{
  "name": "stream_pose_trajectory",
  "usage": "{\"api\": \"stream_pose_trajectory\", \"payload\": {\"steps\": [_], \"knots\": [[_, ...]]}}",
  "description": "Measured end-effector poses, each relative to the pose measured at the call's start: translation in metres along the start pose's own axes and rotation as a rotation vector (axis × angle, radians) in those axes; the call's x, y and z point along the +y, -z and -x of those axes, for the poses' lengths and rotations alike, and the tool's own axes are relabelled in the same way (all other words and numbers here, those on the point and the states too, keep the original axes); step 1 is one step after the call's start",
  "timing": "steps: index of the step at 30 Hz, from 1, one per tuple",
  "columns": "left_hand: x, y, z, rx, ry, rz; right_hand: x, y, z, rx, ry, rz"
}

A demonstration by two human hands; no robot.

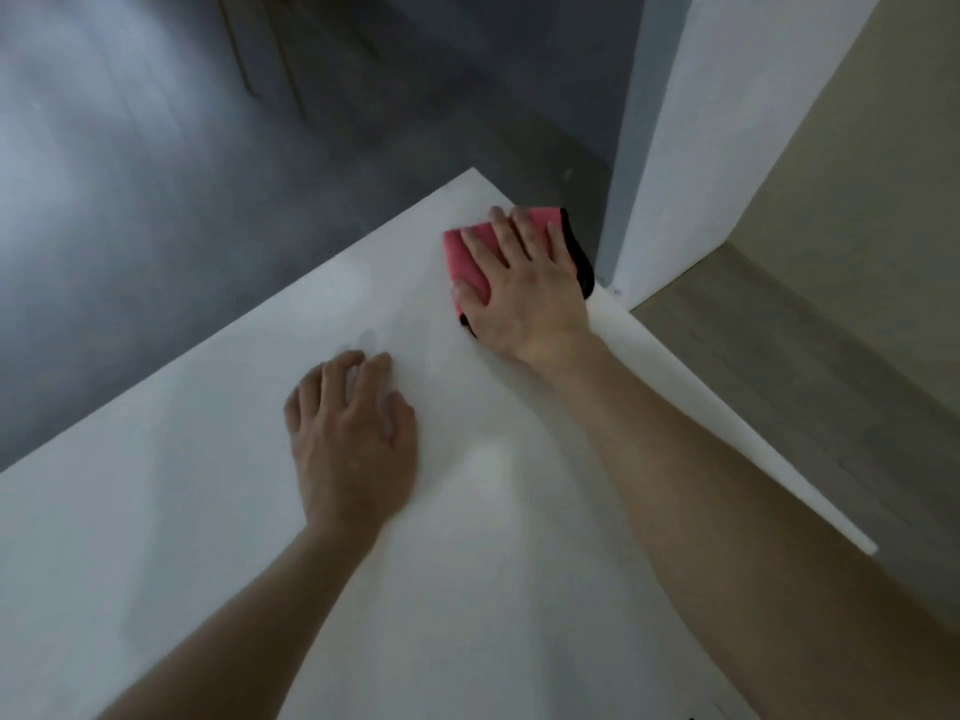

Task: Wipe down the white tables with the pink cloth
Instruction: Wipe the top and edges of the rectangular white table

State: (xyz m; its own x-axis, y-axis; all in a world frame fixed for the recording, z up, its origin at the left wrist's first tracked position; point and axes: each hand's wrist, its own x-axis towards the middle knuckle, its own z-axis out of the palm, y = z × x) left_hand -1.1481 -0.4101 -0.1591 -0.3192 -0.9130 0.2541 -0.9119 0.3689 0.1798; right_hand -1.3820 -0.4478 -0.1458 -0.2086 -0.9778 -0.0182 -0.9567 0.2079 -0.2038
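- The white desk (493, 537) fills the lower view, 1 corner pointing away over a dark grey floor (156, 174).
- A white wall panel (727, 122) stands just beside the desk's right edge.
- The left hand (353, 439) lies flat and open on the desk, holding nothing.
- The right hand (524, 283) presses flat, fingers spread, on the pink cloth (462, 252).
- The cloth lies folded near the far corner, its black edge toward the panel.

The scene is dim and soft overall. A pale sheen lies on the grey smooth floor (130, 174) at far left, which is blurred. The flat white tabletop (467, 589) shows faint glare nearby. Straight edges bow near the borders.
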Motion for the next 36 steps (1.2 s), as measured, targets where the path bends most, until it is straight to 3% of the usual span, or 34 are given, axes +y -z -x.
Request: {"api": "stream_pose_trajectory", "payload": {"steps": [3, 8, 10, 15, 17, 19, 25, 32, 36], "knots": [[-0.001, 0.000, 0.001, -0.010, -0.001, -0.007, 0.006, -0.002, 0.020, -0.001, 0.050, 0.008], [0.001, -0.002, 0.002, -0.009, -0.002, -0.003, 0.048, -0.011, 0.161, 0.071, 0.090, 0.025], [0.001, -0.002, 0.000, -0.016, 0.009, -0.017, 0.044, -0.009, 0.130, 0.087, 0.074, 0.036], [0.000, -0.001, -0.001, -0.005, -0.001, -0.018, -0.009, 0.003, -0.078, -0.017, 0.084, 0.024], [0.000, -0.001, 0.000, 0.000, 0.005, -0.009, -0.022, 0.001, -0.105, -0.057, 0.061, 0.045], [0.001, 0.000, 0.000, -0.006, 0.010, -0.010, -0.020, -0.005, -0.080, -0.018, 0.083, 0.037], [0.003, 0.001, 0.001, -0.015, 0.010, -0.011, 0.016, -0.022, 0.108, 0.101, 0.171, 0.021], [0.001, 0.000, 0.000, 0.002, 0.014, -0.011, -0.039, -0.003, -0.084, -0.023, 0.055, 0.026], [0.001, 0.001, 0.001, -0.018, 0.018, -0.010, -0.042, -0.014, -0.001, -0.013, 0.214, 0.014]]}}
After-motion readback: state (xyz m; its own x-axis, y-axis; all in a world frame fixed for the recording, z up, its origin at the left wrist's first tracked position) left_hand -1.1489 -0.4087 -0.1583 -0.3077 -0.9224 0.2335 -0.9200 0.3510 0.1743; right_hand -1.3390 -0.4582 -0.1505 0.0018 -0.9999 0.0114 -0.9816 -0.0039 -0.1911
